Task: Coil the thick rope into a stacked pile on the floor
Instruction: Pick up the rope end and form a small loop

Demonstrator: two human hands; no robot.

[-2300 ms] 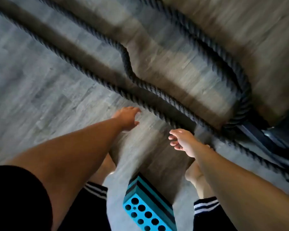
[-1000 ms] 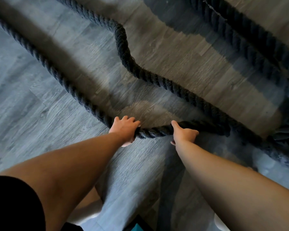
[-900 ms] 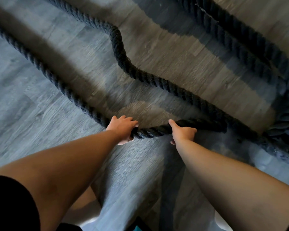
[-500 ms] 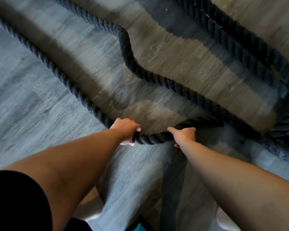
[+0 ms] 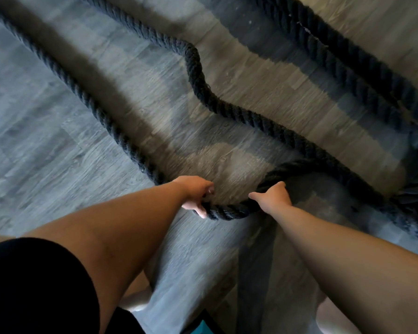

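A thick black twisted rope [image 5: 229, 210] lies in long strands across the grey wood floor [image 5: 46, 153]. My left hand [image 5: 196, 192] grips the nearest strand, fingers curled under it. My right hand [image 5: 274, 197] grips the same strand a short way to the right. Between my hands the rope sags toward me in a short bend. Right of my right hand it arches away and meets another strand. A second strand [image 5: 203, 92] snakes across the middle, and a doubled length [image 5: 348, 66] runs along the upper right.
Rope bunches in a dark mass at the right edge [image 5: 415, 189]. A teal block corner [image 5: 203, 327] peeks in at the bottom between my bare legs. Sunlit floor patches lie in the middle and upper right.
Both hands reached down and took hold of the nearest strand. Since then they have drawn it toward me, so the straight stretch between them now sags in a bend.
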